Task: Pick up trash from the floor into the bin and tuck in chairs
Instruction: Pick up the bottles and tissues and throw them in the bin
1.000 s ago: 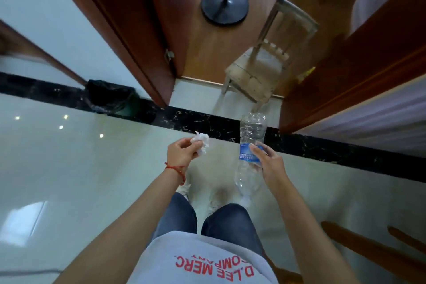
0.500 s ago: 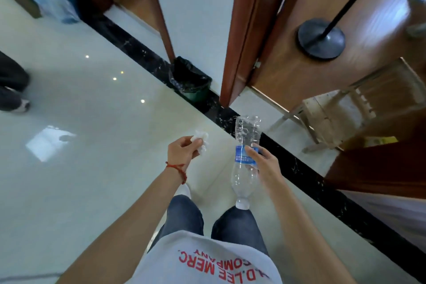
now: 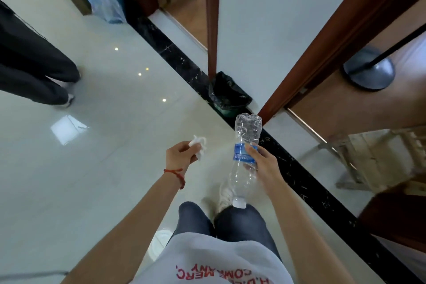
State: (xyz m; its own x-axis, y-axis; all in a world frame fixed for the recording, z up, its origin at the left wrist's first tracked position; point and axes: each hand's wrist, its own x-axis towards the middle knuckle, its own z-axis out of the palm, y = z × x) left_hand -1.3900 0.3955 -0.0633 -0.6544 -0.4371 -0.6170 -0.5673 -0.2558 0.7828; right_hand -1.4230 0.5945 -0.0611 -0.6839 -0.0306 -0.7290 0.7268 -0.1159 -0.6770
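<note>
Right grip (image 3: 261,163) clamped around the labelled middle of an empty clear plastic bottle (image 3: 244,159), held inverted: cap toward the person's knees, base pointing ahead. Left grip (image 3: 182,153) pinched on a crumpled white tissue (image 3: 199,145), fingers curled round it. Both pieces of trash are off the floor and in hand, so the step looks like the carry to the bin. The bin (image 3: 228,94), small, green, lined with a black bag, stands just ahead of the right grip, beyond the bottle's base, against the wall between two door frames. Next move likely calls for stepping closer, bringing each grip over the bag's mouth and releasing. A wooden chair (image 3: 378,157) stands well right of the right grip, not yet tucked in.
</note>
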